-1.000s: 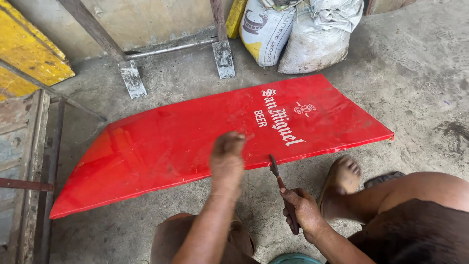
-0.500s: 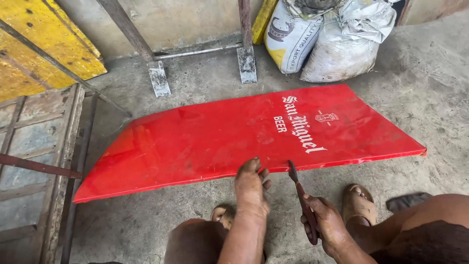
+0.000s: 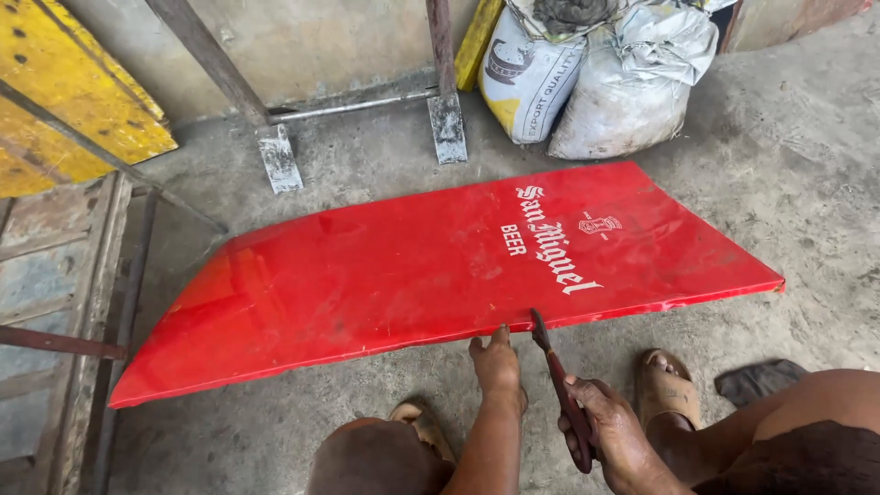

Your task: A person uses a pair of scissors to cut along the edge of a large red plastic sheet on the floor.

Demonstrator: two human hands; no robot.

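Both hands work at the near edge of the red panel (image 3: 440, 275), which lies flat on the concrete floor (image 3: 807, 183). My left hand (image 3: 498, 365) presses its fingertips on that edge. My right hand (image 3: 612, 435) is wrapped tight around a rusty tool (image 3: 557, 385), tip touching the edge. I think it goes best with the panel held firmly and the tip kept low. Two sacks (image 3: 596, 78) lean by the wall.

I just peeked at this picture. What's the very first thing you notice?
The big red panel lying flat on the grey concrete floor grabs the eye. At its near edge, the right hand holds a dark tool against it, with the left hand beside. Two bulging sacks sit behind.
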